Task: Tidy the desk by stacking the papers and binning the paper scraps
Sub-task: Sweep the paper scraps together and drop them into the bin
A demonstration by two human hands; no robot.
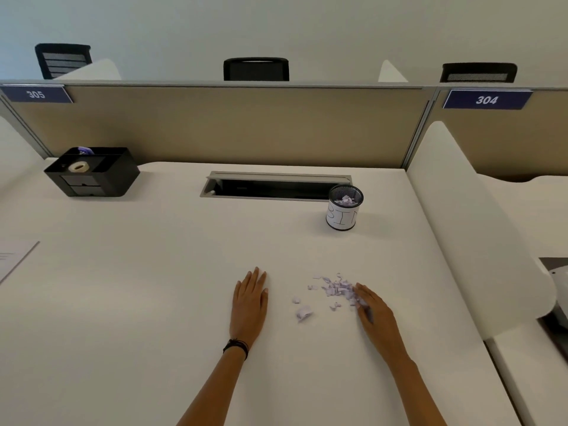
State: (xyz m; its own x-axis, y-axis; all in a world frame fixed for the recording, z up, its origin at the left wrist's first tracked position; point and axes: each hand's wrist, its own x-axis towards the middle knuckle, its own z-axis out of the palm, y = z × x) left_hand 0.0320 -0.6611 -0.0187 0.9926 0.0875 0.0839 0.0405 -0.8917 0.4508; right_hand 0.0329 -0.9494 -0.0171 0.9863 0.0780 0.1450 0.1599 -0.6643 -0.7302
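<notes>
A loose pile of pale purple paper scraps (333,289) lies on the white desk (153,302), right of centre. My right hand (373,315) rests at the pile's right edge, fingers straight and touching the nearest scraps. My left hand (249,299) lies flat on the desk left of the scraps, apart from them. A small mesh cup labelled BIN (343,208) stands upright further back, with several scraps inside. A stack of papers (13,258) shows partly at the far left edge.
A black desk organiser (92,173) with a tape roll sits at the back left. An open cable tray slot (270,187) runs along the back, just left of the bin. A white divider (479,229) borders the desk's right side.
</notes>
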